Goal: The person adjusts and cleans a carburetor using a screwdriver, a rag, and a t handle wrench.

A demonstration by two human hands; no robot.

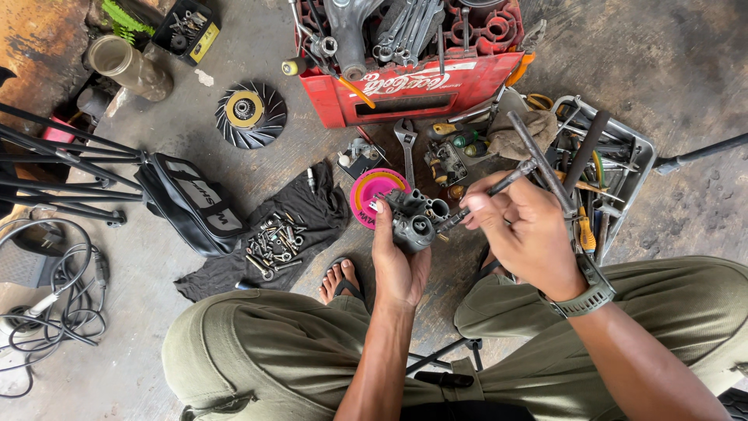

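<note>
The stained grey concrete floor (678, 54) is carrying everything, with open room lying only at upper right and lower left. A red plastic crate (421, 90) filled with wrenches and metal parts is sitting at top centre. Just right of it, a grey metal tray (635, 148) crowded with hand tools is standing close beside the right wrist, its rim limiting movement on that side. A black fabric bag (191, 204) is lying at left against black tripod legs (62, 168). A crumpled black cloth (312, 214) spread with loose bolts and nuts is lying beside the bag, its edge reaching the person's sandalled foot (340, 282). A round pink lid (372, 191) is lying just beyond the left fingertips.

The left hand (397, 261) is closing firmly around a small grey metal carburettor (414, 222), holding it above the floor between the knees. The right hand (523, 230) is gripping, fingers curled tight, a slim dark-shafted screwdriver (499, 187) whose tip is meeting the carburettor's right side.
</note>
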